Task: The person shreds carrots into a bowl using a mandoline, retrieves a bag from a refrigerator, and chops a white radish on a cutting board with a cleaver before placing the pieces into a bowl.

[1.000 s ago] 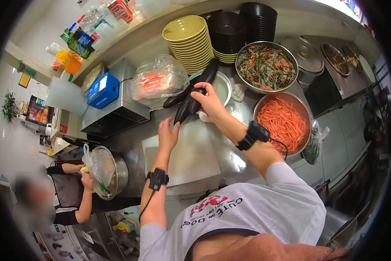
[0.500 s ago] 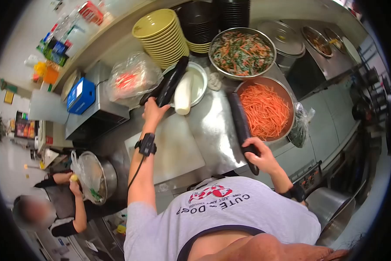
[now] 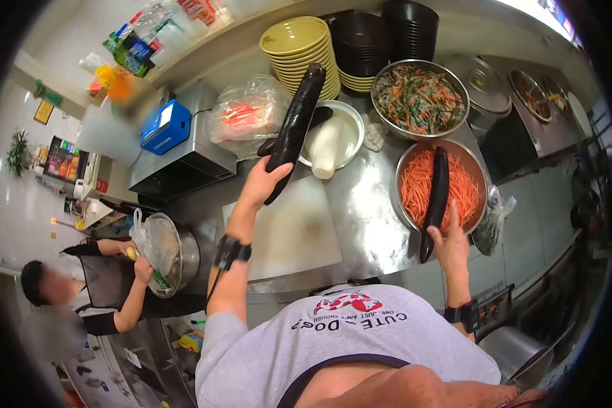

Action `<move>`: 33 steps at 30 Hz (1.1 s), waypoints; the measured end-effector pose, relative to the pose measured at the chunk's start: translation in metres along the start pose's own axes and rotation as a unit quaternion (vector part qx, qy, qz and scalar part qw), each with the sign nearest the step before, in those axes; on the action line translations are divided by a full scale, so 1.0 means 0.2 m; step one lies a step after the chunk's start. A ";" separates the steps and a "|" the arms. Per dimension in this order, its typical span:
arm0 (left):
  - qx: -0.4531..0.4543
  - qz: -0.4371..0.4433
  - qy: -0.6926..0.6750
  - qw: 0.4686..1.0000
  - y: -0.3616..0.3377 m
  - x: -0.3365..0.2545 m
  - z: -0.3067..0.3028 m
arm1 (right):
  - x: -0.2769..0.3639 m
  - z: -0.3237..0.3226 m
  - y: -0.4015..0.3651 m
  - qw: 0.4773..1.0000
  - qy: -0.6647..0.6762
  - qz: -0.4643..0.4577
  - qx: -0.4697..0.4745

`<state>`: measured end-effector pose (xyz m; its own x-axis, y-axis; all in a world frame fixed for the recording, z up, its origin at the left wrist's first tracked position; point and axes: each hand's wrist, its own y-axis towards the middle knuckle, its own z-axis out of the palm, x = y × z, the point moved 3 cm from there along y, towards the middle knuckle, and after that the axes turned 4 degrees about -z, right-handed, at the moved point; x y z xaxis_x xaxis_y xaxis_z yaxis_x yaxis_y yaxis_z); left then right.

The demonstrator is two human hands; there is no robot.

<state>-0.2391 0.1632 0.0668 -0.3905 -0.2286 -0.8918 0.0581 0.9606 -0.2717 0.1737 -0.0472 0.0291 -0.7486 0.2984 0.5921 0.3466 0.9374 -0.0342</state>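
A long, glossy dark eggplant point(image 3: 299, 119) slants upward in my left hand point(image 3: 261, 182), whose fingers wrap round its lower part. Another dark eggplant point(image 3: 439, 183) lies over the shredded carrot point(image 3: 416, 178) in a metal bowl point(image 3: 481, 214), its lower end past the rim. Beside that end is my right hand point(image 3: 451, 246), fingers stretched out and thumb at the eggplant's side. A peeled white vegetable point(image 3: 326, 146) rests in a white basin point(image 3: 357, 129), with part of a further dark eggplant point(image 3: 321, 115) behind the raised one.
A white cutting board point(image 3: 292, 234) lies in front of me. Behind stand yellow bowls point(image 3: 299, 41), black bowls point(image 3: 411, 30) and a bowl of mixed shredded vegetables point(image 3: 421, 98). A plastic bag point(image 3: 248, 115) is at the left. Another person point(image 3: 108, 279) works at a pot point(image 3: 189, 251).
My left hand has lifted its eggplant clear of the basin and nearer. The right eggplant has moved from beside the carrot bowl to over it, and my right hand's fingers have spread. The view has shifted.
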 end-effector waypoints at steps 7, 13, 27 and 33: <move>0.287 -0.153 -0.131 0.937 -0.49 -0.12 0.30 | 0.13 -0.17 0.08 0.979 0.041 -0.097 -0.177; 0.387 -0.185 -0.082 0.899 -0.45 -0.01 0.90 | 0.27 -0.15 0.10 0.976 0.102 -0.141 -0.131; 0.388 -0.050 -0.020 0.920 -0.27 0.25 1.39 | -0.31 0.29 0.36 0.981 -0.034 -0.175 -0.072; -0.160 0.211 0.142 0.954 0.19 0.21 0.77 | -0.38 0.32 0.42 0.978 -0.079 -0.185 -0.052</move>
<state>-0.1111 0.1665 -0.0362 -0.6296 0.1982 -0.7512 0.0005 0.9670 0.2547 0.2233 0.0201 -0.0712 -0.9087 -0.0254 0.4168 0.0853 0.9658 0.2449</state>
